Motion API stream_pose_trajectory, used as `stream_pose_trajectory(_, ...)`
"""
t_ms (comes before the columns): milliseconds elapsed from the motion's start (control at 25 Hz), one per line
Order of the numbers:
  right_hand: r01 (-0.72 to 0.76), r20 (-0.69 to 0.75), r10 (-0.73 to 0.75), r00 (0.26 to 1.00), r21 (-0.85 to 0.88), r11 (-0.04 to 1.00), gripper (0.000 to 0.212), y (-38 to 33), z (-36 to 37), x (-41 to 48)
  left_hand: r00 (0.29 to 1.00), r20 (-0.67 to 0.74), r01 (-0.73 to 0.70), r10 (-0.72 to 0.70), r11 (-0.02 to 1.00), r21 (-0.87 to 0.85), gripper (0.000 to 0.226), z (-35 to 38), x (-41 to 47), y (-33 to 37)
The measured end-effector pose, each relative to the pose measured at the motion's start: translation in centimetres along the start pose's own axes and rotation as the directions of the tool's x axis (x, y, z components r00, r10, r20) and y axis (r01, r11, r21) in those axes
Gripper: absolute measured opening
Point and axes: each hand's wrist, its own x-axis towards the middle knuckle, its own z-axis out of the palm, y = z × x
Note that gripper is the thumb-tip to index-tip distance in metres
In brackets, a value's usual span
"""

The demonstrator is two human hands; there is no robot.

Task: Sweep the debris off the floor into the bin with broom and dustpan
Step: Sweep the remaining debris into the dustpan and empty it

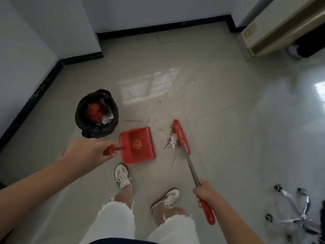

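Note:
My left hand grips the red handle of a red dustpan, which rests on the tiled floor with its open lip facing right. My right hand holds the metal and red shaft of a red broom. The broom head stands on the floor just right of a small pile of paper debris. That pile lies between the broom head and the dustpan lip, a short gap from the lip. A bin lined with a black bag stands left of and behind the dustpan, holding red and white rubbish.
My two feet in white sneakers stand just behind the dustpan. A chrome office chair base on castors is at the lower right. A beige cabinet sits at the far right, walls with black skirting to the left and back. Scuff marks dot the tiles.

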Motion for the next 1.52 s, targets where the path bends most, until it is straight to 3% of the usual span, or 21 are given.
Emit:
stream_pose_trajectory(200,-0.063,-0.012,0.069,0.998,0.268,0.961,0.048,2.4,-3.6,-3.1,0.991,-0.082,-0.099,0.103,0.994,0.045,0.017,0.5,2.7,1.8)
stream_pose_trajectory(320,-0.044,-0.057,0.075,0.996,0.419,0.907,0.041,5.1,-3.8,-4.9,0.976,-0.071,-0.198,0.205,0.976,0.09,0.025,1.1,4.7,3.7)
stream_pose_trajectory(480,-0.099,-0.058,0.18,0.982,0.653,0.751,0.034,8.3,-3.5,-5.2,0.939,-0.018,-0.334,0.343,0.924,0.186,0.035,0.1,7.1,5.5)
stream_pose_trajectory(640,-0.183,0.012,0.285,0.958,0.792,0.582,0.029,8.8,-2.6,-1.7,0.928,0.01,-0.365,0.373,0.903,0.227,0.022,0.0,8.3,4.7)
stream_pose_trajectory(800,-0.166,0.009,0.218,0.976,0.681,0.713,0.036,4.6,0.4,1.5,0.921,0.036,-0.386,0.387,0.897,0.215,0.018,1.0,8.6,2.6)
stream_pose_trajectory(1040,-0.027,0.002,0.028,1.0,0.395,0.918,0.015,-1.5,8.0,-0.5,0.917,-0.012,-0.39,0.4,0.901,0.188,0.037,2.4,6.8,1.0)
stream_pose_trajectory(1320,0.003,0.256,-0.051,0.965,0.181,0.983,0.043,-4.5,12.3,-7.0,0.92,-0.014,-0.383,0.392,0.905,0.184,0.03,1.2,6.9,1.3)
stream_pose_trajectory(1520,-0.002,0.31,-0.082,0.947,0.261,0.965,0.032,-3.0,5.3,-10.5,0.942,0.009,-0.33,0.335,0.923,0.199,0.029,0.6,6.8,0.3)
